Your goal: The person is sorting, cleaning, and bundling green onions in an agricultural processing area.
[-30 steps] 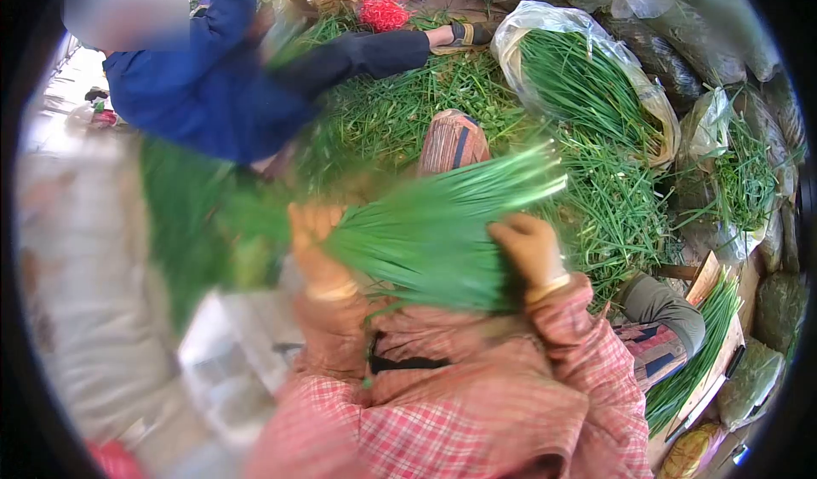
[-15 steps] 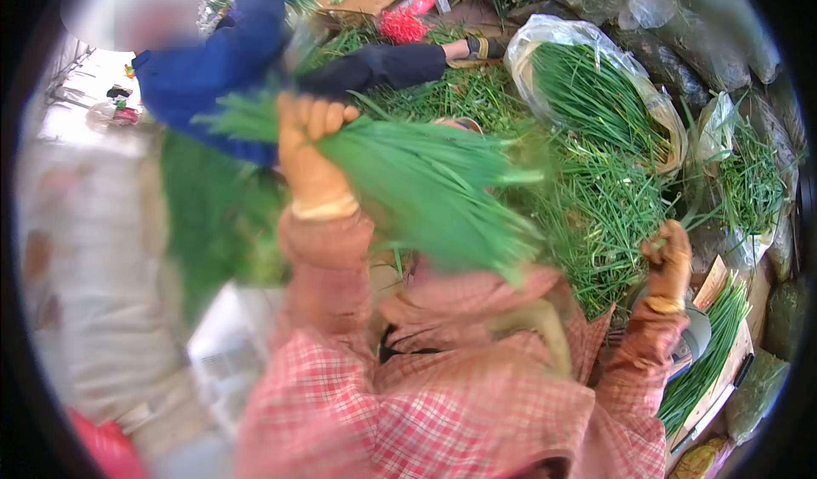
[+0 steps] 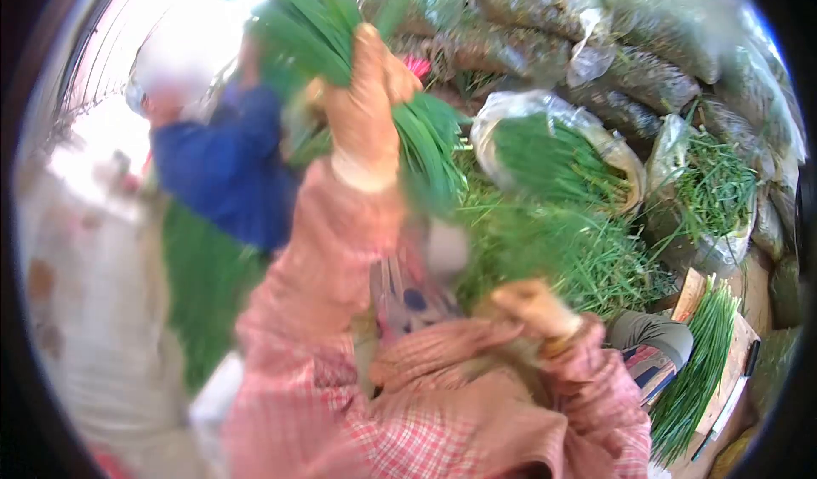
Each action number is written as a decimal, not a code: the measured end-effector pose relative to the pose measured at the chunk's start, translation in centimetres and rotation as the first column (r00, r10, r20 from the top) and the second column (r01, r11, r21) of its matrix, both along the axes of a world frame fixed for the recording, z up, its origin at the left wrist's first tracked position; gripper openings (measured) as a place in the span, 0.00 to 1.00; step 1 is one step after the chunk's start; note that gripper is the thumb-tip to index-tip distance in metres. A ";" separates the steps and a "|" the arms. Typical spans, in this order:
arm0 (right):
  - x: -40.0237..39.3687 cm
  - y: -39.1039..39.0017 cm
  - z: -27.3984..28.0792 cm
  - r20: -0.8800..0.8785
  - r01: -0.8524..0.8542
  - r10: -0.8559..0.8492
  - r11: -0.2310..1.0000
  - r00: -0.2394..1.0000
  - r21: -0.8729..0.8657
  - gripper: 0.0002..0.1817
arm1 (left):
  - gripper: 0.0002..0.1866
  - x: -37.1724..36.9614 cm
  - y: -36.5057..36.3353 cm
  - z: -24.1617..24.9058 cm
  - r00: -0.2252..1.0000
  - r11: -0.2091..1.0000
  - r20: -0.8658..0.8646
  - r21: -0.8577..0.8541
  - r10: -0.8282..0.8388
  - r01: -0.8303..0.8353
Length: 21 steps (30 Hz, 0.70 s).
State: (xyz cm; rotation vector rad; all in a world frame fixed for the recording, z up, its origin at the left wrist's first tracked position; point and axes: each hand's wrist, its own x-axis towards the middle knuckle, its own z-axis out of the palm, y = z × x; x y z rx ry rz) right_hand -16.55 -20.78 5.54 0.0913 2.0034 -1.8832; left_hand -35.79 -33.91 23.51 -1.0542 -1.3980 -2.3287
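Note:
Raised at the upper middle, my left hand [image 3: 366,108] is closed round a bunch of long green stalks [image 3: 425,143], whose ends stick out on both sides of the fist. My right hand [image 3: 532,304] is lower, in front of my body by the cloth over my lap; its fingers are curled and blurred, and whatever they may hold cannot be made out. Loose green cuttings [image 3: 587,253] lie just beyond it. At the right, more long stalks [image 3: 698,377] rest on a wooden board [image 3: 734,360], beside a knife [image 3: 723,415].
A person in a blue top [image 3: 221,164] sits at the left, beside a green heap [image 3: 200,292]. Open plastic bags of greens [image 3: 557,160] [image 3: 715,181] stand at the right. Behind them are stacked full bags [image 3: 536,11]. Pale sacking [image 3: 94,326] runs down the left.
My left hand has risen with the bunch towards the seated person. My right hand has moved left from the cuttings to near my lap. The view has shifted.

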 end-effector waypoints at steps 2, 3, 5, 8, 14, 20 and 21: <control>-1.3 -2.1 0.7 0.014 -0.060 0.105 0.670 0.994 -0.740 0.39 | 0.16 2.5 1.8 -1.3 0.994 0.987 -0.106 -0.159 -0.014 -0.003; -1.8 -2.9 2.6 0.095 0.068 0.027 0.518 0.995 -0.853 0.41 | 0.10 4.4 2.4 -2.6 1.000 0.954 0.026 -0.300 0.008 0.000; -1.7 -2.1 4.8 0.193 0.208 -0.101 0.172 0.976 -0.963 0.40 | 0.09 7.7 3.3 -5.7 0.973 0.790 -0.164 -0.613 -0.165 0.030; 1.3 -1.1 3.8 0.061 0.086 -0.289 0.074 0.955 -0.994 0.37 | 0.07 13.5 4.9 -9.8 0.487 0.543 -0.555 -0.820 -0.675 -0.182; 7.9 1.9 -1.6 0.299 0.390 -0.436 0.135 0.849 -0.911 0.33 | 0.12 22.6 5.7 -18.0 0.092 0.676 -0.674 -0.737 -0.733 -0.015; 11.1 5.6 -4.3 0.269 0.401 -0.415 0.275 0.869 -0.874 0.24 | 0.06 25.4 6.4 -20.2 0.253 0.759 -0.715 -0.613 -0.651 0.220; 11.1 5.9 -3.9 0.229 0.402 -0.446 0.344 0.865 -0.849 0.22 | 0.03 24.8 6.0 -19.4 0.318 0.778 -0.710 -0.581 -0.629 0.241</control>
